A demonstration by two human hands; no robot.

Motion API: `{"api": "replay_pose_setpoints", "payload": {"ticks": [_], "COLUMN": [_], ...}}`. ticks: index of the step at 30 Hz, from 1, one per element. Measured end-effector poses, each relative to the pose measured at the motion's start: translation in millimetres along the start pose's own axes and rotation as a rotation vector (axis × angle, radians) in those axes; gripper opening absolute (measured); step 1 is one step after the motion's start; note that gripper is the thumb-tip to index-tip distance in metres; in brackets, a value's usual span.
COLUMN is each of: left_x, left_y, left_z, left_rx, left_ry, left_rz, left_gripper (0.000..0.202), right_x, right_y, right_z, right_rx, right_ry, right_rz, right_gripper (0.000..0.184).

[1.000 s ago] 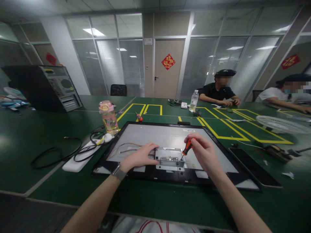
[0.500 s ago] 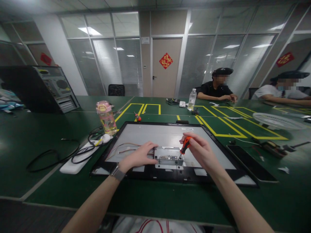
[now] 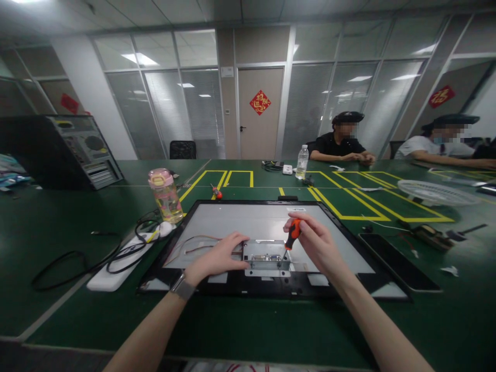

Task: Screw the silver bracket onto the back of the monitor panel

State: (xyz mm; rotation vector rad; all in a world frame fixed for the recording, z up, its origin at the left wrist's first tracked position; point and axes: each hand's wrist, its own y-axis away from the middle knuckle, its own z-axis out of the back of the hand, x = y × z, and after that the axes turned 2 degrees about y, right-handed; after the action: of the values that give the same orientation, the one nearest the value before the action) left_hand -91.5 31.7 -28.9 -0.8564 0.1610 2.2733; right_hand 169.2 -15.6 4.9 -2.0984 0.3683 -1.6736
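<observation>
A monitor panel (image 3: pixel 217 217) with a black frame lies flat, its grey back facing up. On its near half sits a silver metal bracket (image 3: pixel 267 266) with a row of ports along it. My left hand (image 3: pixel 222 256) grips the bracket's left edge, thumb in front and fingers behind. In my right hand (image 3: pixel 315 237) is an orange and black screwdriver (image 3: pixel 293 235), pinched by the handle and tilted. Its tip meets the bracket near the right end of the ports; the screw there is too small to make out. Thin wires (image 3: pixel 194 243) run left from the bracket.
Left of the panel are a white power strip (image 3: pixel 112 276) with black cables and a pink-lidded bottle (image 3: pixel 166 199). A black computer case (image 3: pixel 46 150) stands farther left. A dark flat panel (image 3: pixel 395 258) lies right. Another screwdriver (image 3: pixel 217 193) rests beyond. Two people (image 3: pixel 343 139) sit across.
The camera has tilted up slightly, so the table scene sits a little lower and left. Both hands keep their hold, and the screwdriver stays at the same spot on the bracket.
</observation>
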Motion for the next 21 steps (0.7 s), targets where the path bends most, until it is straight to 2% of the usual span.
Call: {"api": "replay_pose_setpoints", "payload": {"ticks": [6, 10, 16, 21], "left_x": [-2.8, -3.2, -0.6, -2.4], "left_y": [0.2, 0.1, -0.7, -0.7], "left_z": [1.4, 1.6, 0.3, 0.4], "left_rx": [0.013, 0.02, 0.016, 0.015], "left_ry": [0.0, 0.003, 0.007, 0.015], "left_rz": [0.005, 0.005, 0.014, 0.007], "left_gripper": [0.06, 0.059, 0.061, 0.06], "right_x": [6.1, 6.2, 4.1, 3.7], "right_y": [0.1, 0.1, 1.8, 4.4], "right_z": [-4.5, -2.8, -3.1, -2.5], "right_rx": [0.005, -0.029, -0.171, -0.099], "right_ry": [-0.004, 0.145, 0.399, 0.347], "right_rz": [0.029, 0.07, 0.213, 0.195], "right_gripper": [0.022, 0.024, 0.01, 0.026]}}
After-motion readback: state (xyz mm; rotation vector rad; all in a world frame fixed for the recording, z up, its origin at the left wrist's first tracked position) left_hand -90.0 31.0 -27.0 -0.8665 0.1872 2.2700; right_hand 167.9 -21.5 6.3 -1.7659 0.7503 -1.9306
